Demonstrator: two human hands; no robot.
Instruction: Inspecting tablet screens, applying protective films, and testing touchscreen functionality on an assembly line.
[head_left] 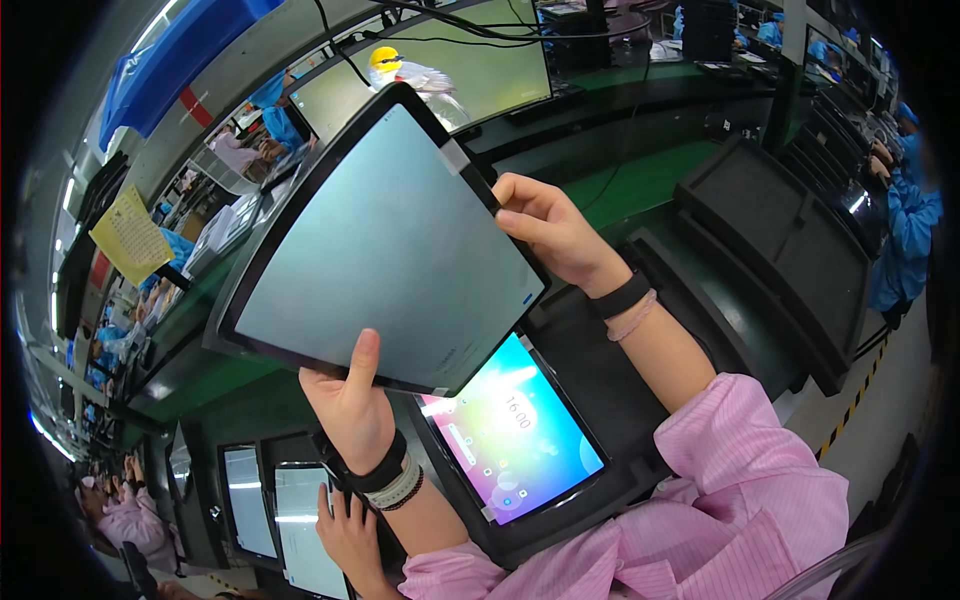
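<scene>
Holding a dark tablet (pixel 385 245) up, tilted, long side running up-right. Left hand (pixel 352 405) pinches its bottom edge; right hand (pixel 550 232) grips its right edge. A lit tablet (pixel 515 430) lies just below.

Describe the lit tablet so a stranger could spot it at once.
Start at the big dark-screened tablet held up by both hands. Just below its lower right corner, a smaller tablet lies in a black tray. Unlike its grey-screened neighbours, its screen glows in rainbow colours.

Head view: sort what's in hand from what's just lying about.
In hand:
- dark tablet, held tilted between left hand and right hand
- lit tablet in a black tray, right beneath

Lying about:
- stacked black trays
- monitor with a bird picture
- yellow sheet
</scene>
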